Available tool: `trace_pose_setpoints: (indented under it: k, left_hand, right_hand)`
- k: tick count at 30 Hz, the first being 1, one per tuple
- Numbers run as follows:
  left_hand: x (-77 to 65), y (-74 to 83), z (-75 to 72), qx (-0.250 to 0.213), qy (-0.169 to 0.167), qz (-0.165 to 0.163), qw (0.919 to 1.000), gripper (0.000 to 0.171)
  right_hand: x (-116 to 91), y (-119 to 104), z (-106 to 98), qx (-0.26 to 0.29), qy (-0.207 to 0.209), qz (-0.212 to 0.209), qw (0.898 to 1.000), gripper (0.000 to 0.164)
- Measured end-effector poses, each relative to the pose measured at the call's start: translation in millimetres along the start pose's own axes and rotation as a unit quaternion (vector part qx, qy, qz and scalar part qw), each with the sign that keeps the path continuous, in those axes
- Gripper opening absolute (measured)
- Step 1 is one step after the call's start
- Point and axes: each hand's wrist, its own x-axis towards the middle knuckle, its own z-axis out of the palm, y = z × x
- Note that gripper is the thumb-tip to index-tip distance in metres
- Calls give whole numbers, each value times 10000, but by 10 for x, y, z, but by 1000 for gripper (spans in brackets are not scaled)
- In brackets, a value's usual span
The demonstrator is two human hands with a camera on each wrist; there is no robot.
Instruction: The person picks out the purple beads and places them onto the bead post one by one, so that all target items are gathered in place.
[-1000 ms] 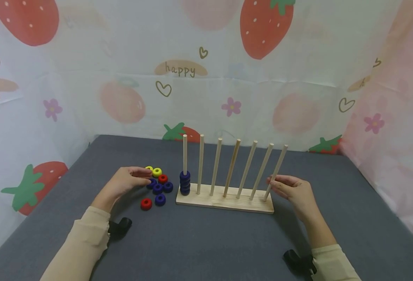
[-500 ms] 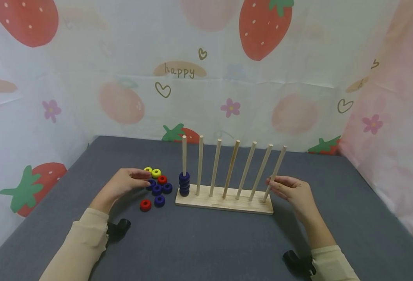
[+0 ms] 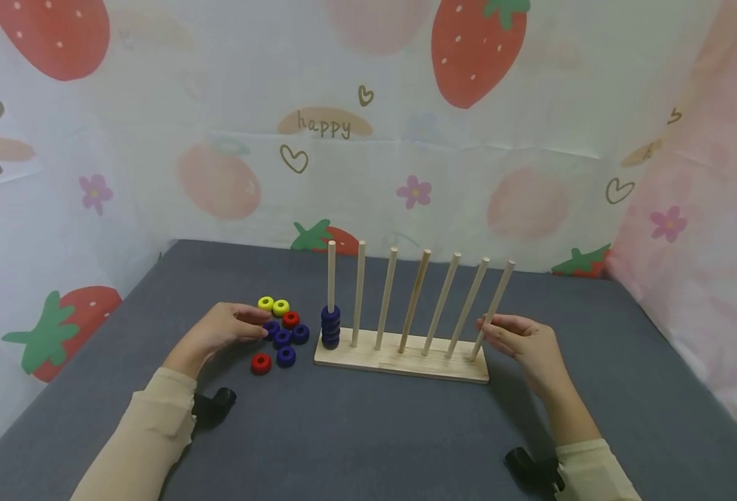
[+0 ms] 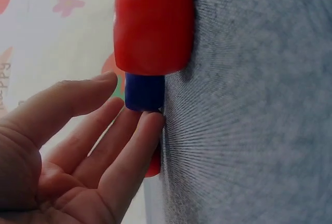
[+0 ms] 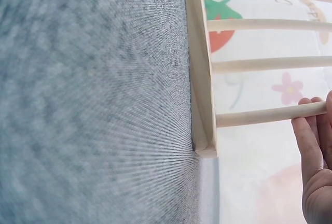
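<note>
rings (image 3: 282,343) loose: four blue, two red, two yellow; pegs (image 3: 415,301): seven

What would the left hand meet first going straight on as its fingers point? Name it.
Probably the blue ring just ahead of the left hand; whether they touch is unclear.
</note>
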Motion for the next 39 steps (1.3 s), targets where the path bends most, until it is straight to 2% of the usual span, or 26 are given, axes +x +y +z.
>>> trace_pose_setpoints:
  k: [6,13,23,32,39]
  left_hand:
    - [3,8,19,96,21,-124,9999,45]
    - [3,-17,16,298,72,-114,9995,41]
    - [-7,1,-9,239,132,-71,9996,39]
    - [-37,88,-58,204,419,144,9988,44]
    - [-60,206,-99,85,593,139,9981,47]
  right_hand:
    - [-10,-3,-2,-40,23,33,10000,45]
    - [-3,0,9,16,6,17,10000,44]
    - [-14,-8,8,-88,66,76,9999,45]
    - [-4,0,9,-76,68,113,9999,48]
    - [-1,3,6,-53,81,117,9999,48]
